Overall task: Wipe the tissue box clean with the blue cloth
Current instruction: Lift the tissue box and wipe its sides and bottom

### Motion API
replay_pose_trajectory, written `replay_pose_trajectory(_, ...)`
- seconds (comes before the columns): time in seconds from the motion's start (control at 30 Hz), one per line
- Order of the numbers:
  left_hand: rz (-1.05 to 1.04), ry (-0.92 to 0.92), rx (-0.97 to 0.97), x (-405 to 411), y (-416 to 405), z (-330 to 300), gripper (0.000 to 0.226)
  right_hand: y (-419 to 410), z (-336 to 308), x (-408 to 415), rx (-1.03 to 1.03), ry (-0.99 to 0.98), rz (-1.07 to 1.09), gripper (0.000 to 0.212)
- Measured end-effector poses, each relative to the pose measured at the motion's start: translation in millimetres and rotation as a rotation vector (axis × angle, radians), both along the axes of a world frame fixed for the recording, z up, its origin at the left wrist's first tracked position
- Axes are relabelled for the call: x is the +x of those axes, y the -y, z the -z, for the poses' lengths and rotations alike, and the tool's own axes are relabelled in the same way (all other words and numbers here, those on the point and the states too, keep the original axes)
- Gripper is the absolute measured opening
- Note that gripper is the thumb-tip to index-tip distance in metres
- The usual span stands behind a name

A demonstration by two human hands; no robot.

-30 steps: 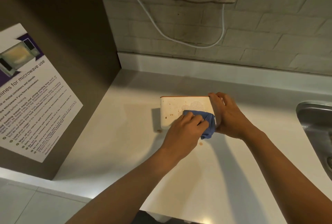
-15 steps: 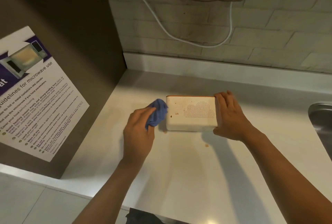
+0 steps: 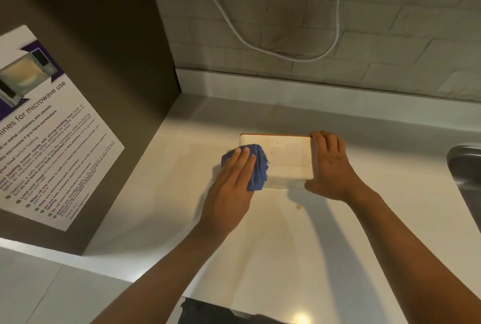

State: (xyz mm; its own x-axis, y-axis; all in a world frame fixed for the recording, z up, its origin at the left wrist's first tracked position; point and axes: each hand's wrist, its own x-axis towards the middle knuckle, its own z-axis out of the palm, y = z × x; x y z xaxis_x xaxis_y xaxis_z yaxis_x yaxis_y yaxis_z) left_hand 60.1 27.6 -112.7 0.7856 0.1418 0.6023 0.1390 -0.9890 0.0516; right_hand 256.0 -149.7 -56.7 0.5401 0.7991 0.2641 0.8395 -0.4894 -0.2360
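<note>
A white tissue box [image 3: 289,158] with an orange top rim and a dotted cloud pattern stands on the pale counter [image 3: 286,245]. My left hand [image 3: 231,183] presses the bunched blue cloth [image 3: 257,167] flat against the box's left front face, fingers straight. At the right end my right hand [image 3: 330,165] grips the box, its fingers curled over the top edge and its thumb low at the front. The left end of the box is hidden by the cloth and hand.
A brown cabinet side with a microwave-use poster [image 3: 44,128] walls off the left. A steel sink [image 3: 466,167] sits at the right edge. A white cable [image 3: 260,45] hangs on the brick wall behind. A small orange spot [image 3: 298,207] marks the counter.
My left hand swept the cloth from the box's middle out past its left end, then came back onto the left front face. The right hand has kept hold of the box's right end.
</note>
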Motion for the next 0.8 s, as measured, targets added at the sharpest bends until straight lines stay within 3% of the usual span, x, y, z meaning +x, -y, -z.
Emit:
replay_pose_trajectory(0.13, -0.025, -0.035, 0.185, 6.4, 19.2, 10.6, 0.056, 0.1, 1.9, -3.0, 0.029, -0.027, 0.016, 0.103)
replay_pose_trajectory(0.23, 0.032, -0.011, 0.229, 2.5, 13.9, 6.9, 0.054, 1.8, 2.2, -3.9, 0.027, -0.043, 0.023, 0.104)
replay_pose_trajectory(0.37, -0.024, -0.05, 0.045, 0.0, -15.9, -6.6, 0.076, 0.9, 0.4, -6.6, 0.048, -0.082, 0.03, 0.102)
replay_pose_trajectory(0.5, 0.054, -0.027, 0.009, 15.4, 4.0, -8.4, 0.053, 0.8, 1.2, -9.7, 0.073, -0.078, 0.025, 0.101)
replay_pose_trajectory(0.67, 0.097, -0.024, 0.0, 13.7, 9.5, -9.5, 0.053, 3.3, 2.0, -9.4, 0.077, -0.067, 0.001, 0.099)
replay_pose_trajectory(0.8, 0.012, 0.007, -0.294, 17.8, 4.8, -20.4, 0.076, 3.9, 0.0, -12.8, 0.111, -0.086, -0.011, 0.096)
